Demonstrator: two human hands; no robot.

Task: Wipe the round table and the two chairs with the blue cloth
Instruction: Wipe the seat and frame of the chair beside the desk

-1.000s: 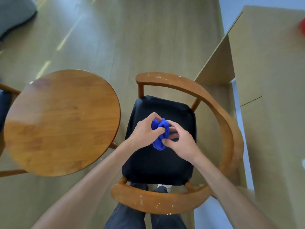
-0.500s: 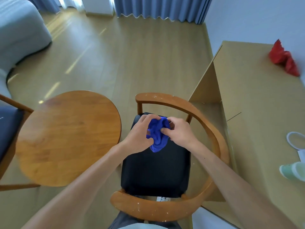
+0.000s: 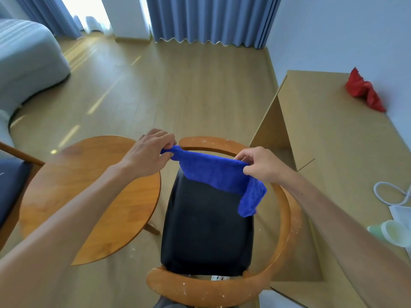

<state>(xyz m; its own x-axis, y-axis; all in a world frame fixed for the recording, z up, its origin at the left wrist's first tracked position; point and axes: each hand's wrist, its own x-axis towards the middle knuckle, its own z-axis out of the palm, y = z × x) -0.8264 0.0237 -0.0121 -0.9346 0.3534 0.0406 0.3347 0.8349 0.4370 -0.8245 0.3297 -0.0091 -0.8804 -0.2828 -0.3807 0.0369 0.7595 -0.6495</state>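
- Blue cloth (image 3: pixel 214 173) hangs stretched in the air between the two hands, above the far half of the nearer chair's black seat (image 3: pixel 206 232).
- Left hand (image 3: pixel 149 154) pinches one bunched corner of the cloth, fingers curled tight around it, knuckles up; just beyond these fingers lies the far end of the chair's curved wooden rail (image 3: pixel 287 210).
- Right hand (image 3: pixel 260 163) pinches the cloth's upper edge between thumb and curled fingers; past that grip a loose flap folds over and droops below the fingers, toward the seat's right side.
- Between the two grips the top edge runs nearly taut, sloping down slightly toward the right hand, and the fabric falls from it in a shallow sheet.
- Round table (image 3: pixel 95 196) of warm wood sits under the left forearm, beside the chair and below and left of the left fingers; its edge looks very close to the seat, though whether they touch is hard to tell from this angle.
- Pale specks dot the chair's wooden rail, most clearly on the near arc below the seat.
- Second chair (image 3: pixel 11 185), dark-seated, shows partly at the left edge, well apart from both hands.
- Light wooden desk (image 3: pixel 329 152) stands to the right of the right hand, with a red crumpled item (image 3: pixel 364 92) at its far end and a pale green cup (image 3: pixel 391 233) lying near its right edge.
- Blue curtains (image 3: pixel 211 18) hang along the far wall.
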